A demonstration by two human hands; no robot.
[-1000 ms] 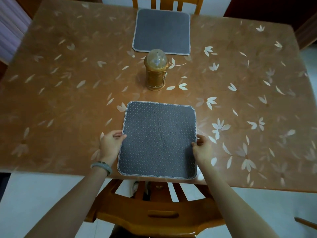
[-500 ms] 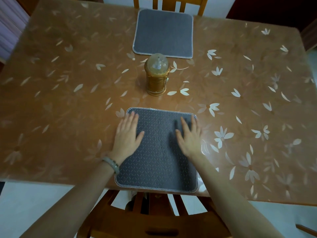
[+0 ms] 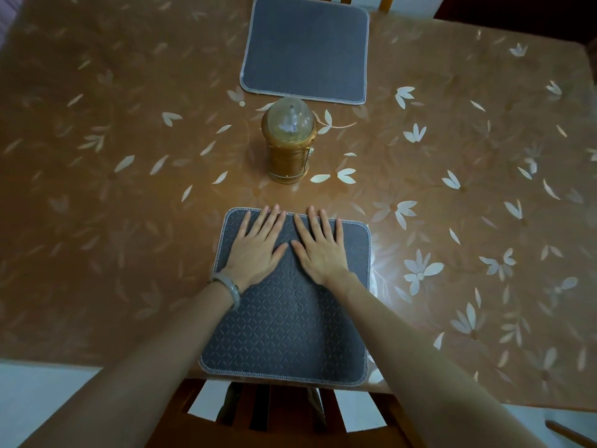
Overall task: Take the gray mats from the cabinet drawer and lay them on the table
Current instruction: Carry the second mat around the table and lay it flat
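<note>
A gray quilted mat [image 3: 284, 331] with a white stitched border lies flat at the near edge of the brown flowered table [image 3: 129, 189]. My left hand [image 3: 258, 247] and my right hand [image 3: 319, 247] rest palm-down side by side on its far half, fingers spread, fingertips reaching the mat's far edge. Neither hand holds anything. A second gray mat [image 3: 305, 48] lies flat at the far edge of the table, opposite the first. The cabinet drawer is out of view.
A gold lantern with a clear dome [image 3: 288, 140] stands at the table's middle, between the two mats. A wooden chair [image 3: 274, 421] is tucked under the near edge below my arms. Another chair back [image 3: 384, 3] shows behind the far mat.
My hands left the mat's side edges, came onto its top and slid forward and together to its far half. The mat lies where it was.
</note>
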